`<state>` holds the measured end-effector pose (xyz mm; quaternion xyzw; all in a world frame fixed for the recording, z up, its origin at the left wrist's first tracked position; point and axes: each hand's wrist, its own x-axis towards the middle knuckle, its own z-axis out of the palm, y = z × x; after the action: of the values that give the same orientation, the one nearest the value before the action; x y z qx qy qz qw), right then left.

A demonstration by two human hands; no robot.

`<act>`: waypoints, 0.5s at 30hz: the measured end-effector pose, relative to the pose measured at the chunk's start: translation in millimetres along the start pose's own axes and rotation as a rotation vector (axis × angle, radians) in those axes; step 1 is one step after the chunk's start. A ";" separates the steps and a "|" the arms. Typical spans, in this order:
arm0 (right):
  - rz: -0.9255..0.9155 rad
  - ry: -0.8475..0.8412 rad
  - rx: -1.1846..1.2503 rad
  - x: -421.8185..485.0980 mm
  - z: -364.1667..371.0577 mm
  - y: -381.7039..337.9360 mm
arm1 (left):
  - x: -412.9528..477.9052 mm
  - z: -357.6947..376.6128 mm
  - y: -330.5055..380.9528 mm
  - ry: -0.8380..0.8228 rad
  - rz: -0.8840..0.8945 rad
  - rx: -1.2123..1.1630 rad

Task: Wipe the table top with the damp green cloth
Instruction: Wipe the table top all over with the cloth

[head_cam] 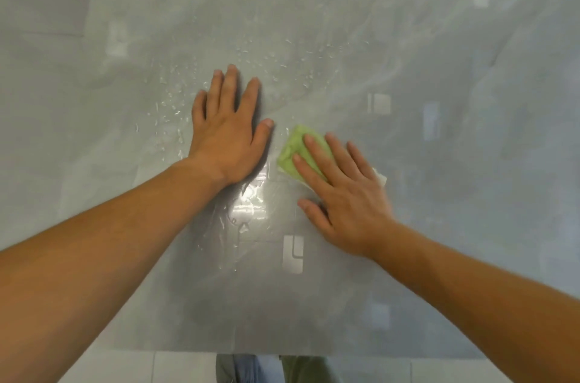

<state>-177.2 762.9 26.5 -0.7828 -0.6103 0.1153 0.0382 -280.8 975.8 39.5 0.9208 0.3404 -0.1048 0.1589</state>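
Note:
A glossy grey table top [408, 53] fills most of the head view. The folded green cloth [293, 148] lies on it near the middle, with a pale corner showing past the little finger. My right hand [340, 194] presses flat on the cloth, its fingers spread over it and covering most of it. My left hand [227, 131] rests flat on the table just left of the cloth, palm down, fingers apart, holding nothing. Water droplets [175, 106] dot the surface around and beyond my left hand.
A wet, shiny patch [248, 207] lies between my wrists. The table's near edge [282, 353] runs along the bottom, with pale floor tiles [40, 68] to the left and trouser legs [266, 370] below the edge.

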 end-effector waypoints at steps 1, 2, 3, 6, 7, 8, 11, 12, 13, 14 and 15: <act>-0.056 -0.014 0.003 -1.1 -0.7 8.0 | 3.3 -1.0 2.5 -0.005 0.000 0.003; -0.085 -0.023 -0.004 4.0 -2.9 20.0 | 7.1 -2.1 4.2 -0.006 -0.005 0.004; -0.070 -0.018 -0.019 13.3 -5.0 33.9 | 11.1 -3.2 6.0 -0.008 -0.010 0.006; 0.249 0.058 0.008 61.2 -19.9 81.6 | 21.4 -6.3 11.8 -0.022 -0.023 0.008; 0.378 0.074 0.028 77.4 -24.9 93.1 | 25.1 -7.4 14.4 -0.023 -0.029 0.001; 0.468 0.081 0.047 89.0 -28.0 96.7 | 29.7 -8.5 17.3 -0.021 -0.036 -0.006; 0.385 0.089 0.046 86.2 -26.2 71.2 | 43.1 -13.3 24.0 -0.026 -0.061 -0.009; 0.266 0.073 0.036 73.3 -23.0 59.3 | 46.8 -14.8 25.1 -0.027 -0.067 -0.001; 0.132 0.048 0.020 58.9 -19.7 52.2 | 50.0 -16.3 25.1 -0.026 -0.069 0.014; 0.014 0.017 -0.003 49.0 -17.8 53.1 | 51.9 -17.7 24.3 -0.025 -0.067 0.029; -0.060 -0.006 -0.015 47.7 -18.4 61.6 | 52.5 -18.8 23.1 -0.025 -0.064 0.039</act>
<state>-103.8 794.9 25.6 -0.7640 -0.6345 0.1118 0.0337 -224.8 997.2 46.3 0.9110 0.3656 -0.1281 0.1416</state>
